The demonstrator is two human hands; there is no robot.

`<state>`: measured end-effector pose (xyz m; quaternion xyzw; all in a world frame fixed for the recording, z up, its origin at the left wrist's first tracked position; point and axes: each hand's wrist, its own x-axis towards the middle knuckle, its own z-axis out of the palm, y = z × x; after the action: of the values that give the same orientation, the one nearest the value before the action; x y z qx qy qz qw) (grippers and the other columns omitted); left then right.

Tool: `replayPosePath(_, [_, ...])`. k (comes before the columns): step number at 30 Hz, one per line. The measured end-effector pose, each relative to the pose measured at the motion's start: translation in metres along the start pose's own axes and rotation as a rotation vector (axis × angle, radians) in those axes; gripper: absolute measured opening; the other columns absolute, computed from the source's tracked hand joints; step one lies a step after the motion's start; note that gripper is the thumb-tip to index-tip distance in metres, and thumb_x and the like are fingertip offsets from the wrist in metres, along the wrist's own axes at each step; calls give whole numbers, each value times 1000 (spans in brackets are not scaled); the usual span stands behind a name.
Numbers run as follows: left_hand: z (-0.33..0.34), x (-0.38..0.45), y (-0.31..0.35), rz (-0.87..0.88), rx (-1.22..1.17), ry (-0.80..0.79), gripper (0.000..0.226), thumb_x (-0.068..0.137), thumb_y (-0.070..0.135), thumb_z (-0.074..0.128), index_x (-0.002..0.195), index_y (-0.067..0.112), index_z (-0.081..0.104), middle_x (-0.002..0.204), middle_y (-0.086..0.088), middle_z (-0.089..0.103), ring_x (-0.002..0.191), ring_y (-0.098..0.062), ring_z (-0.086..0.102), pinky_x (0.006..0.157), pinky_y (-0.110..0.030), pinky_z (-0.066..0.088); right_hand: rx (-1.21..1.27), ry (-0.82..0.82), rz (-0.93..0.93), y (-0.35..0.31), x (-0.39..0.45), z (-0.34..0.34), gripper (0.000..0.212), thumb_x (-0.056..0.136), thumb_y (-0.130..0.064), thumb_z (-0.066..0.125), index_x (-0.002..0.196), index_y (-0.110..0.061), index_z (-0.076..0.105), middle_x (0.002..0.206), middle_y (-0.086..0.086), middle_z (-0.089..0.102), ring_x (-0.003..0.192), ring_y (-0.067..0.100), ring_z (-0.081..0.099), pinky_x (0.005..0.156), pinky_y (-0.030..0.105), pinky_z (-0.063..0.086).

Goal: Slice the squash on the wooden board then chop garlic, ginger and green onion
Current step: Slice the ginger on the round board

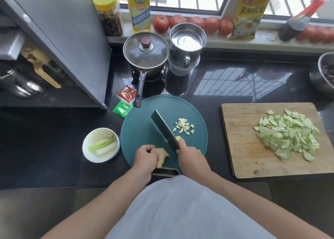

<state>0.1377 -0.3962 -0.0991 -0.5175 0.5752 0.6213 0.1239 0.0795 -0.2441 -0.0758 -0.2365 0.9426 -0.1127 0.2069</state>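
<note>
On the round green board [144,123], the left hand [145,157] curls its fingers over a knob of ginger [161,157], pinning it at the near edge; the ginger pokes out to the right of that grip and below it. The right hand [189,154] has its grip closed round the handle of a cleaver [163,130], whose blade slants up and left across the board, just right of the ginger. A small cut ginger piece [178,138] lies against the blade by the right fingers. Chopped garlic [184,126] sits in a loose pile right of the blade. Green onion [104,144] rests in a white bowl [90,153] left of the board. The sliced squash [289,135] is heaped on the wooden board [242,130], well to the right on the dark desk [54,139].
</note>
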Motion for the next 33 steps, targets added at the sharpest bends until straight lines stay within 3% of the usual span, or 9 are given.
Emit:
replayPosePath(3, [-16, -14, 10, 34, -109, -94, 20, 98, 3, 60, 110, 20, 59, 118, -17, 65, 103, -31, 67, 76, -38, 58, -18, 19, -1, 0, 2, -9, 18, 97, -16, 42, 92, -22, 26, 59, 1, 44, 53, 33, 45, 49, 41, 44])
replayPosePath(6, [-49, -28, 25, 143, -137, -96, 21, 100, 7, 61, 108, 27, 62, 114, -14, 68, 89, -23, 66, 73, -41, 56, 93, 49, 31, -1, 8, -15, 16, 98, -21, 39, 88, -23, 28, 60, 4, 49, 57, 35, 47, 49, 38, 38])
replayPosePath(9, [-99, -33, 38, 281, 2, 77, 23, 97, 15, 63, 106, 35, 67, 112, 0, 68, 87, -17, 66, 73, -36, 54, 151, 47, -10, -8, 14, -16, 12, 99, -24, 40, 89, -21, 33, 61, 4, 51, 61, 36, 49, 51, 37, 33])
replayPosePath(13, [-160, -17, 49, 373, 489, 388, 34, 89, 16, 55, 115, 35, 64, 113, 2, 58, 97, -20, 56, 79, -34, 43, 191, 33, -9, -14, 16, -12, 17, 99, -24, 42, 85, -21, 32, 58, 1, 48, 59, 34, 47, 50, 37, 33])
replayPosePath(19, [-161, 1, 52, 320, 706, 465, 25, 92, 25, 52, 117, 22, 53, 115, -6, 45, 88, -32, 53, 79, -41, 45, 178, 54, -3, -8, 8, -14, 20, 99, -25, 43, 85, -22, 30, 57, 0, 48, 56, 33, 48, 48, 37, 34])
replayPosePath(22, [-155, -5, 46, 445, 950, 569, 16, 96, 22, 49, 112, 17, 52, 110, -9, 42, 74, -42, 56, 71, -48, 47, 64, 101, -98, -3, 2, -21, 9, 97, -22, 44, 89, -22, 39, 64, -3, 49, 54, 33, 48, 46, 39, 37])
replayPosePath(25, [-152, -11, 51, 678, 794, 647, 15, 95, 16, 52, 105, 22, 61, 108, 0, 45, 74, -32, 55, 68, -42, 45, -192, 107, -285, 13, -7, -31, 18, 84, -15, 61, 101, -17, 58, 84, 0, 54, 43, 28, 45, 39, 31, 32])
replayPosePath(29, [-102, -9, 81, 1055, 612, 379, 15, 94, 13, 62, 100, 25, 67, 99, 10, 56, 84, -8, 53, 75, -26, 42, -417, 85, -479, 44, -11, -43, 29, 64, -3, 71, 87, -14, 56, 85, 4, 50, 43, 20, 37, 36, 32, 32])
replayPosePath(33, [-10, 6, 85, 1048, 1036, -198, 37, 97, 39, 62, 132, 27, 59, 117, 6, 55, 110, -14, 49, 98, -37, 44, -513, 136, -597, 63, -11, -47, 25, 68, 2, 62, 82, -14, 50, 78, 3, 45, 49, 18, 41, 42, 32, 36])
